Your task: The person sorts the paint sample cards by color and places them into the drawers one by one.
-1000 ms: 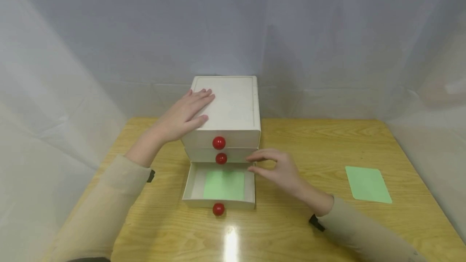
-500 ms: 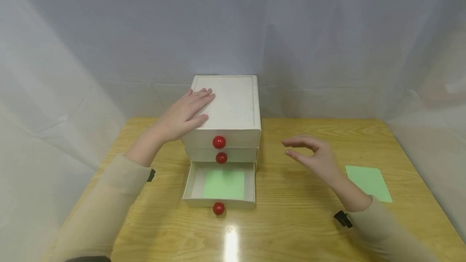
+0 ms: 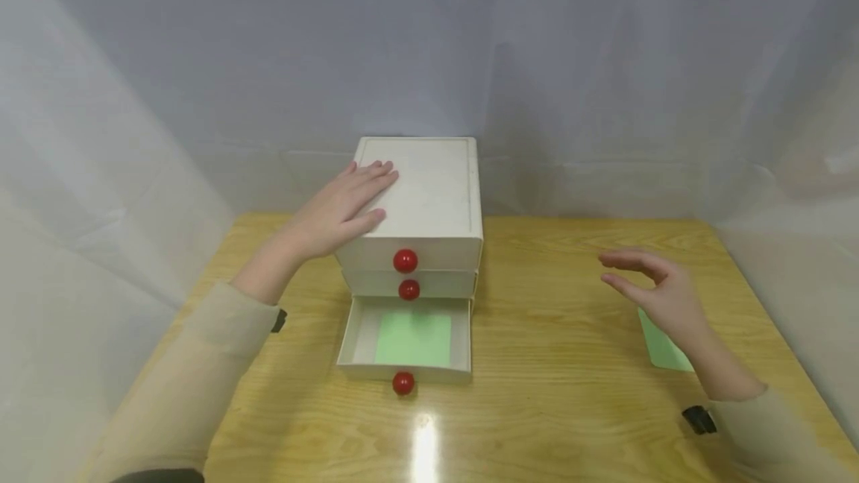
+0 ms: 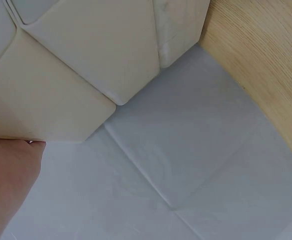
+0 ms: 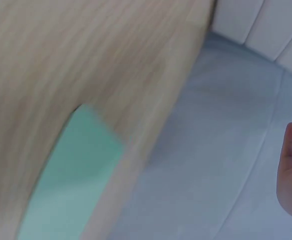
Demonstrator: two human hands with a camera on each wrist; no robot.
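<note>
A white cabinet of three drawers (image 3: 429, 200) with red ball knobs (image 3: 405, 261) stands mid-table. Its bottom drawer (image 3: 406, 373) is pulled out, and a green card (image 3: 412, 339) lies flat inside. My left hand (image 3: 345, 207) rests flat on the cabinet's top, fingers straight; its wrist view shows the cabinet's side (image 4: 91, 55). My right hand (image 3: 654, 289) hovers above the table at the right, fingers loosely bent and holding nothing. Just beneath it lies a second green card (image 3: 661, 349), partly hidden by the hand; it also shows blurred in the right wrist view (image 5: 71, 175).
The wooden table (image 3: 550, 364) is enclosed by white cloth walls (image 3: 201, 80) at the back and both sides. A bright glare spot (image 3: 424, 446) sits near the front edge.
My right hand has left the open drawer and swung right across the table to above the second green card. The left hand and the cabinet have stayed put.
</note>
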